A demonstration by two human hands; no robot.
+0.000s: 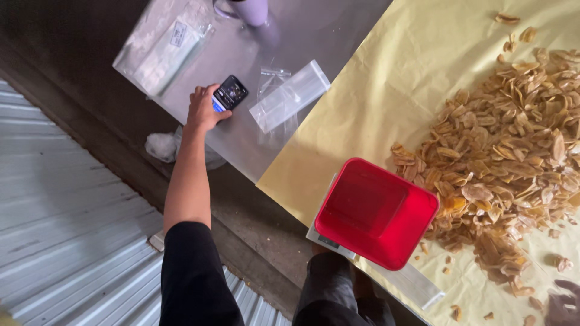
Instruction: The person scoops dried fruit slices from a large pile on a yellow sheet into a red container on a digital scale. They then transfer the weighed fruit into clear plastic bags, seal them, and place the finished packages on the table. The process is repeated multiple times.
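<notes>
Nearest, in black sleeves: both arms. Stretched well out with left hand (202,110), fingers and thumb closed round the near end of dark phone (231,92), flat on steel table (338,36) close to its edge, just beside clear plastic bag (290,95). Could not see right hand, hidden beneath red tub (374,211) on scale (329,240); grip there impossible to tell. Judged risks: phone slipping from so shallow a hold and off the edge to the floor; tub, perched at the table's corner, nudged by the hidden forearm and tipped onto fried chips (513,151) on yellow paper (362,108).
</notes>
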